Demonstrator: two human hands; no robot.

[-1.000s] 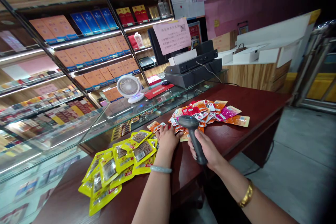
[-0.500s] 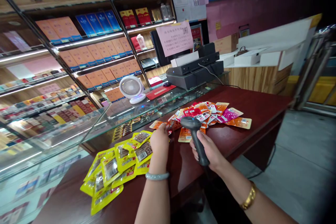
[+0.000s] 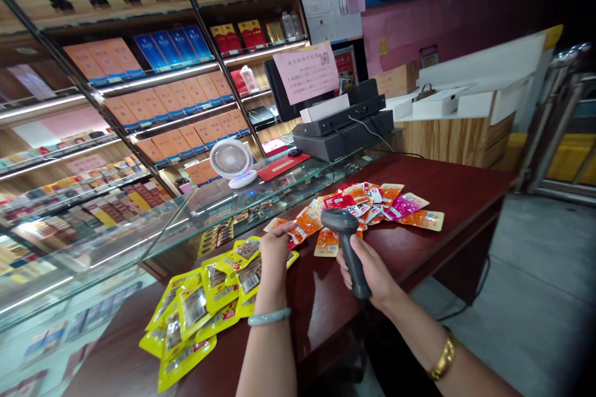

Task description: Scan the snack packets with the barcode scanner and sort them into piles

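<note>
My right hand (image 3: 367, 270) is wrapped round the handle of a dark grey barcode scanner (image 3: 357, 263), its head pointing up and away over the table. My left hand (image 3: 275, 248) has its fingers pinched at the edge of an orange snack packet (image 3: 308, 221), on the left side of a loose heap. Red, white, orange and pink packets (image 3: 408, 205) make up that heap, behind the scanner. Left of my left wrist lie several yellow snack packets (image 3: 193, 304), overlapping; my forearm covers part of them.
Both piles lie on a dark red wooden table (image 3: 465, 189). A glass display counter (image 3: 195, 217) runs along its far left side, with a white fan (image 3: 231, 161) and a black cash-register unit (image 3: 342, 127) on it. Stocked shelves (image 3: 172, 99) stand behind.
My left hand has shifted slightly left, and the orange packet at its fingertips shows more fully. The scanner in my right hand stays nearly in place.
</note>
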